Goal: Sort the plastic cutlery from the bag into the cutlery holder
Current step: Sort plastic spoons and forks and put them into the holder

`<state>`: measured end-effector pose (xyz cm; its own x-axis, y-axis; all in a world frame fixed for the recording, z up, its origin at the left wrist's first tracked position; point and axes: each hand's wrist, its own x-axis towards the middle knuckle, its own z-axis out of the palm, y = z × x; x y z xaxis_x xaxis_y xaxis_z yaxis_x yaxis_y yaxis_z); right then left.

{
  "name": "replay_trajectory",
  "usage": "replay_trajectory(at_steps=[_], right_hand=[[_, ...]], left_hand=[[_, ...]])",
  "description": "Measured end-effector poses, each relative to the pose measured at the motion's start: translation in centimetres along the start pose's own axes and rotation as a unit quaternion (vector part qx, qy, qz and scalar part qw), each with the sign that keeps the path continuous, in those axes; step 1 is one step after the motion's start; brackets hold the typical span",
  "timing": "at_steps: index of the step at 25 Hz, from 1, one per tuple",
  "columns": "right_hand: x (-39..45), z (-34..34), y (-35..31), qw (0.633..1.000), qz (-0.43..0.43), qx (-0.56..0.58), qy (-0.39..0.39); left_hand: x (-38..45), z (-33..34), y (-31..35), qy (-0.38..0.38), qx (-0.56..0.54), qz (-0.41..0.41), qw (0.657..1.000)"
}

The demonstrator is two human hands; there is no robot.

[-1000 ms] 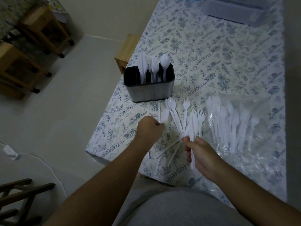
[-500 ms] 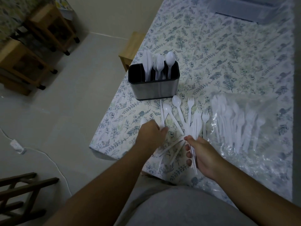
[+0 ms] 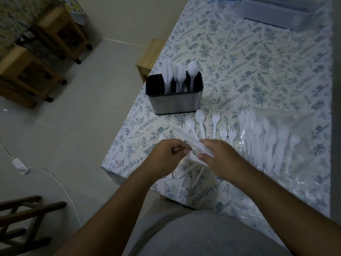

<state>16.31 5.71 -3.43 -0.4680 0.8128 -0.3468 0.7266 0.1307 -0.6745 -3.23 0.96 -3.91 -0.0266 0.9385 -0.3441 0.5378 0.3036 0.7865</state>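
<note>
Sorting step: our left hand (image 3: 167, 154) and right hand (image 3: 219, 156) both grasp a bundle of knives (image 3: 195, 148) near the table's front edge; next, the holder (image 3: 175, 100) behind.

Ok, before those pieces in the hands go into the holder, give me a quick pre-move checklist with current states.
1. Both hands on the white cutlery bundle: left hand and right hand both grip it: ok.
2. Bundle all one type: cannot tell, blurred.
3. Cutlery holder upright: ok.
4. Holder sorted by compartment, knives, forks, spoon apart: ok.
5. Path to holder clear: not ok, loose spoons and forks lie between.
6. Bag emptied: not ok, cutlery remains inside.
</note>
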Motion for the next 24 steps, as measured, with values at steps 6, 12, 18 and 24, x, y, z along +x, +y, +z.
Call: replay_trajectory(at_steps=[6, 12, 18, 24], right_hand=[[-1.6, 1.8, 1.5, 0.955, 0.155, 0.243, -0.068], [-2.8, 1.6, 3.9, 0.854, 0.301, 0.423, 0.047], [-3.2, 1.6, 5.6, 0.805, 0.315, 0.493, 0.098], [-3.5, 1.7, 4.3, 0.830, 0.241, 0.499, 0.063]], left_hand=[[2.3, 1.7, 0.7, 0.130, -0.163, -0.058, 0.976], [4.3, 3.9, -1.9, 0.062, 0.173, -0.104, 0.978], [3.5, 4.2, -1.3, 0.078, 0.198, -0.118, 0.970], [-1.1, 5.7, 2.8, -0.043, 0.087, 0.053, 0.994]])
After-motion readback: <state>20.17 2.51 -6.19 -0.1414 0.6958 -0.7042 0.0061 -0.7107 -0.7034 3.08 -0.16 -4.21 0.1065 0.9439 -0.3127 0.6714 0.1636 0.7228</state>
